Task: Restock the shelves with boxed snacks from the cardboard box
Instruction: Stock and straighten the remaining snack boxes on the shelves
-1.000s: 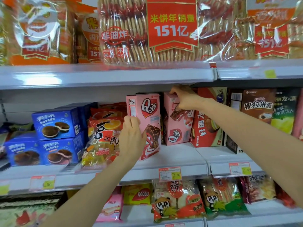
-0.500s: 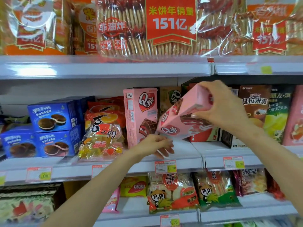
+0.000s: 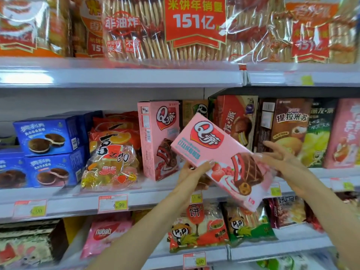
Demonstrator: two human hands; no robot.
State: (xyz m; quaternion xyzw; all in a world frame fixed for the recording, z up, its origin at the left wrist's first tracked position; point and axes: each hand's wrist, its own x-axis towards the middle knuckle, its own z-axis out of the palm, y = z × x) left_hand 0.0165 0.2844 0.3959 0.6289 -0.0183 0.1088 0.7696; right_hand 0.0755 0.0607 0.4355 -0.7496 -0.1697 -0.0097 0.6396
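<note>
A pink snack box [image 3: 220, 158] is tilted in the air in front of the middle shelf [image 3: 116, 193], its printed face toward me. My left hand [image 3: 194, 172] grips its lower left edge from below, thumb on the front. My right hand [image 3: 280, 158] touches the box's right side with fingers spread and fairly straight. A second pink box of the same kind [image 3: 157, 139] stands upright on the shelf just left of the held one. The cardboard box is not in view.
Blue cookie boxes [image 3: 48, 149] and a jelly bag [image 3: 111, 162] fill the shelf's left. Red, brown and green boxes [image 3: 288, 129] stand at the right. Large cracker bags [image 3: 175, 26] sit on the upper shelf; panda-print bags [image 3: 198, 230] lie below.
The pink box came off the shelf, forward and down, turning its face toward me. My left hand left the standing box and took the held box's lower edge. My right hand loosened its grip.
</note>
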